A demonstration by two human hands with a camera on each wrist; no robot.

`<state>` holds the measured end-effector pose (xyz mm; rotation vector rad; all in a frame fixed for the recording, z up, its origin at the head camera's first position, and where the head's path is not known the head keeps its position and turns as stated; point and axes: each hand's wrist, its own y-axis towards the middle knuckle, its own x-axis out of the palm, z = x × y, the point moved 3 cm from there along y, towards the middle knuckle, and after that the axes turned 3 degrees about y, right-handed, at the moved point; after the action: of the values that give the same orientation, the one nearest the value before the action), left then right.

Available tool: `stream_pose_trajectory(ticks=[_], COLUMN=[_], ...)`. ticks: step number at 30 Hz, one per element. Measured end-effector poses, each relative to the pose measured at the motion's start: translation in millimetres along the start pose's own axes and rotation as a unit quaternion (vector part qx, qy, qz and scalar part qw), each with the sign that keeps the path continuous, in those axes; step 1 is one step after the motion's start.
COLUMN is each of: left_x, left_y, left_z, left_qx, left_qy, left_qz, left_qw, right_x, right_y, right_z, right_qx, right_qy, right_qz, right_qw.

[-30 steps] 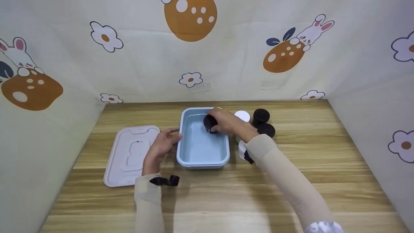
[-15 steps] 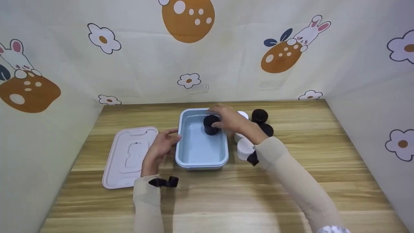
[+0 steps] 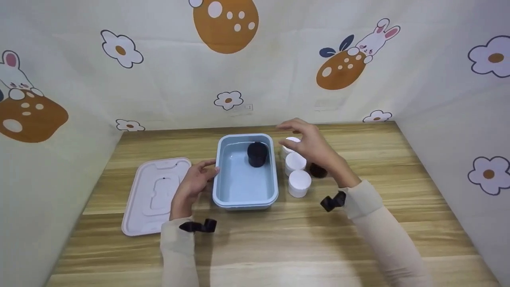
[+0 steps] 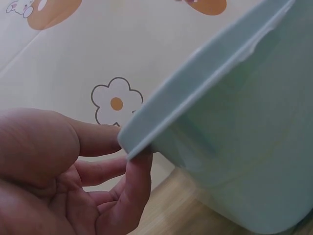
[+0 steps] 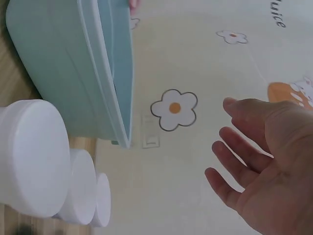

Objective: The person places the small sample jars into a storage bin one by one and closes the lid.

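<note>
A light blue plastic box [image 3: 243, 205] stands at the middle of the table, with a black-lidded jar [image 3: 257, 154] upright in its far right corner. My left hand [image 3: 194, 184] is at the box's left side; in the left wrist view its thumb [image 4: 98, 139] and a curled finger [image 4: 139, 188] pinch the rim [image 4: 166, 107]. My right hand [image 3: 314, 145] is raised right of the box with fingers spread, holding nothing. Under and beside it stand white jars: a near one [image 3: 299, 183], a middle one [image 3: 295, 163] and a far one [image 3: 287, 150], partly hidden by the hand.
A pale flat lid [image 3: 147, 199] lies on the table left of the box, partly behind my left arm. Another black-topped jar [image 3: 318, 170] shows beside my right wrist, partly covered. A patterned cloth wall [image 3: 171, 87] rises behind the wooden table [image 3: 259, 247].
My right hand has let go of the black-lidded jar, leaving it in the box, and has moved out to the right above the jars. My left hand stays on the box rim.
</note>
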<state>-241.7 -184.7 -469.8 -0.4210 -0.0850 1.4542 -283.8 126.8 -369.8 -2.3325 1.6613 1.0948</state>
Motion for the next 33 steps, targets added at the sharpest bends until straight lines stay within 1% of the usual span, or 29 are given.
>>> stream_pose_trajectory(ticks=[4, 7, 10, 13, 16, 18, 22, 25, 30, 33], left_x=[0.2, 0.5, 0.4, -0.1, -0.6, -0.5, 0.3, -0.1, -0.9, -0.1], left_y=[-1.2, -1.8, -2.1, -1.7, -1.3, -1.3, -0.9, -0.8, -0.5, -0.1], left_z=[-1.1, -1.2, -1.1, -1.3, -1.3, -1.2, -1.6, -1.5, -0.6, 0.4], left_qx=[0.005, 0.009, 0.007, 0.003, 0.001, 0.000, -0.002, -0.003, -0.006, -0.002], left_qy=[-0.007, -0.009, -0.009, -0.008, -0.007, -0.007, -0.011, -0.009, -0.006, -0.008], left_qz=[-0.003, -0.007, -0.005, -0.003, -0.003, -0.004, -0.005, -0.003, 0.004, 0.003], left_qw=[1.0000, 0.9999, 0.9999, 1.0000, 1.0000, 1.0000, 0.9999, 1.0000, 1.0000, 1.0000], right_x=[-13, -21, -27, -33, -36, -38, -40, -41, -40, -41], right_y=[-14, -26, -38, -48, -57, -62, -73, -77, -81, -83], right_z=[9, 18, 26, 34, 43, 51, 70, 84, 102, 112], right_qx=[0.011, 0.024, 0.031, 0.024, 0.017, 0.020, 0.042, 0.055, 0.075, 0.102], right_qy=[0.032, 0.064, 0.106, 0.145, 0.171, 0.182, 0.200, 0.206, 0.215, 0.233], right_qz=[0.058, 0.096, 0.134, 0.171, 0.195, 0.205, 0.220, 0.225, 0.211, 0.198], right_qw=[0.998, 0.993, 0.985, 0.974, 0.966, 0.961, 0.954, 0.951, 0.950, 0.947])
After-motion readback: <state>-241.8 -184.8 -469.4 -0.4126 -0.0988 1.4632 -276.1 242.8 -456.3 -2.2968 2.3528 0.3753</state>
